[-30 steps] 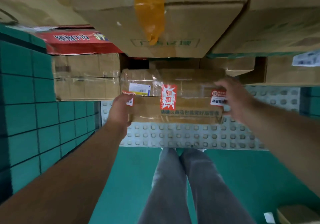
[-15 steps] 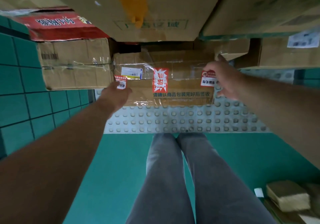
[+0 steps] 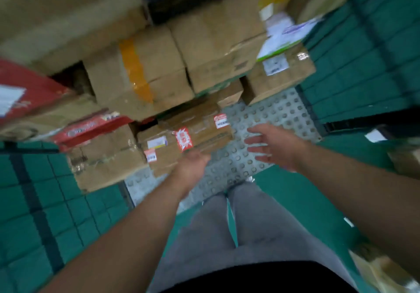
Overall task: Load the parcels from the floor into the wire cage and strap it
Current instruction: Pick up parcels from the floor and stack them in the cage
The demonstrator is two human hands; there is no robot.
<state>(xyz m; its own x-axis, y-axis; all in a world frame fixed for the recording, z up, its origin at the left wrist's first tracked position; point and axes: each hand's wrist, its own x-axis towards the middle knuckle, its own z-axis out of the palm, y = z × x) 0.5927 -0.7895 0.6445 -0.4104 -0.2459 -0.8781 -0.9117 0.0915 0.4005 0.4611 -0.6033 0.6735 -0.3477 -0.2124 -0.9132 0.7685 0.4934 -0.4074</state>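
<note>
**Parcel sits low in a crowded carton stack, with two hands at its near side**

The brown parcel, marked with a red starburst sticker, lies on a studded grey plate. It is tucked under an orange-taped carton and pressed against a left carton that carries a red box. The left hand is at the parcel's near edge, but blur hides whether its fingers grip. The right hand has its fingers spread and holds nothing; it is above the plate just right of the parcel and clear of it. A labelled carton stands at the plate's far right, with more boxes stacked behind. A green grid panel flanks the left side and another the right. Grey trouser legs fill the foreground.
</note>
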